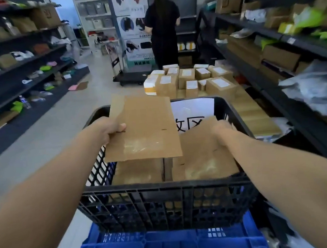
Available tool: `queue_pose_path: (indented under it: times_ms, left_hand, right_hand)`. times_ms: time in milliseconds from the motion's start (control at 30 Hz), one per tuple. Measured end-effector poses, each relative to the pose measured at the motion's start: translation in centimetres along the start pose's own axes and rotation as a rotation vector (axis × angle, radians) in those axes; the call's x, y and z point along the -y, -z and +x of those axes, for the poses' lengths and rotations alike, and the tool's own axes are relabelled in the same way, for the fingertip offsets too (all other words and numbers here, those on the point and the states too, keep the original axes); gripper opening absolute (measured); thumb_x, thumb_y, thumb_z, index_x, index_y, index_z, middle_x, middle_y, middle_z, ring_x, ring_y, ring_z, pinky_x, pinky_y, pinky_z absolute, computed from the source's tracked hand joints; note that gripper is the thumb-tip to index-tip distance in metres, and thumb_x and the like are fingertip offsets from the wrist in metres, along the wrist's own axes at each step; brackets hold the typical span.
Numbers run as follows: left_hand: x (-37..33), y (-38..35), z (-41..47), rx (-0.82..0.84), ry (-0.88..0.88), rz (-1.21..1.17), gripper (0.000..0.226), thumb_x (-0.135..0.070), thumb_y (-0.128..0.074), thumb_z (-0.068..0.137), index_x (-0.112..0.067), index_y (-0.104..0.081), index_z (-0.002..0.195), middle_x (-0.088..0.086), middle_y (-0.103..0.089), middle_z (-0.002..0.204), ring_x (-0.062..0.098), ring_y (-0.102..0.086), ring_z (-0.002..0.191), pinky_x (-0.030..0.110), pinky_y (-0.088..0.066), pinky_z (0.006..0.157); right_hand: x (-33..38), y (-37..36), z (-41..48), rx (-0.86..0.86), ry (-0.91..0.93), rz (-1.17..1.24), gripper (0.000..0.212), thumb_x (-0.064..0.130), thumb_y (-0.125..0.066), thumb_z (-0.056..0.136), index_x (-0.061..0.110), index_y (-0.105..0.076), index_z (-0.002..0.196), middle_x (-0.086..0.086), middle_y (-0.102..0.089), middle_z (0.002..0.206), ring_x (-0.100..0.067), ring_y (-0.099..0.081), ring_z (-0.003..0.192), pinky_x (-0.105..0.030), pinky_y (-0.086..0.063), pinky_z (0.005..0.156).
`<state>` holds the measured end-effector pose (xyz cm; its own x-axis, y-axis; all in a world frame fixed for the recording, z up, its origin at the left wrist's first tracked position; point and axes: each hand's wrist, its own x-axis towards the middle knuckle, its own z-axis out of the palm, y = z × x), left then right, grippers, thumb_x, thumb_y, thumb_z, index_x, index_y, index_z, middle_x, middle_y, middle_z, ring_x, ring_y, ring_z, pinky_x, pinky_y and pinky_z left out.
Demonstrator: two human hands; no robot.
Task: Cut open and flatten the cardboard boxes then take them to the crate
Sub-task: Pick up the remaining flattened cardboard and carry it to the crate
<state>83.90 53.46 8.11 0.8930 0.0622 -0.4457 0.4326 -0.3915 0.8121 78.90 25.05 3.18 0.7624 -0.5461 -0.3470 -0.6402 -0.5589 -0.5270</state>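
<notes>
Head: left hand [109, 131] holds cardboard [145, 129] over crate [164, 186]; parcels [190, 81] beyond

1 head-worn wide-angle view looks forward and down, close above the black crate [164, 186], with the shelved aisle [98, 76] stretching away beyond it.

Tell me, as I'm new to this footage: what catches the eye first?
Two bare arms reach over a black crate: the left hand holds a flat cardboard above it, the right hand grips a second sheet inside. Behind it sealed boxes are piled; a person in black stands at the far end.
</notes>
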Motion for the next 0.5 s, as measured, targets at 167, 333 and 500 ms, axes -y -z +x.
queue_pose_path:
  times_ms: [167, 333, 500]
  left_hand:
    - [0.5, 0.4, 3.0, 0.095, 0.126, 0.131, 0.018, -0.009, -0.056, 0.094, -0.001, -0.054, 0.110, 0.017, -0.063, 0.102, 0.034, -0.060, 0.100, 0.050, -0.047, 0.090]
    - [1.7, 0.6, 5.2, 0.187, 0.243, 0.213, 0.009, -0.007, -0.054, 0.095, 0.001, -0.056, 0.091, 0.017, -0.062, 0.088, 0.031, -0.060, 0.087, 0.051, -0.045, 0.091]
    - [3.1, -0.2, 6.2, 0.231, 0.286, 0.251, 0.016, -0.004, -0.052, 0.096, 0.001, -0.055, 0.081, 0.016, -0.060, 0.080, 0.028, -0.056, 0.071, 0.048, -0.044, 0.082]
  right_hand:
    - [-1.0, -3.6, 4.5, 0.095, -0.132, -0.231, 0.048, 0.022, -0.043, 0.098, 0.004, -0.040, 0.142, -0.013, -0.044, 0.143, -0.028, -0.042, 0.133, -0.031, -0.036, 0.105]
    - [-1.1, -4.4, 4.7, 0.188, -0.113, -0.345, 0.040, 0.013, -0.039, 0.101, -0.001, -0.044, 0.138, -0.015, -0.045, 0.143, -0.029, -0.042, 0.133, -0.030, -0.037, 0.101]
    - [-1.9, -6.1, 5.9, 0.159, -0.052, -0.393, 0.036, 0.013, -0.048, 0.096, 0.001, -0.054, 0.129, -0.017, -0.054, 0.133, -0.032, -0.050, 0.125, -0.035, -0.040, 0.095]
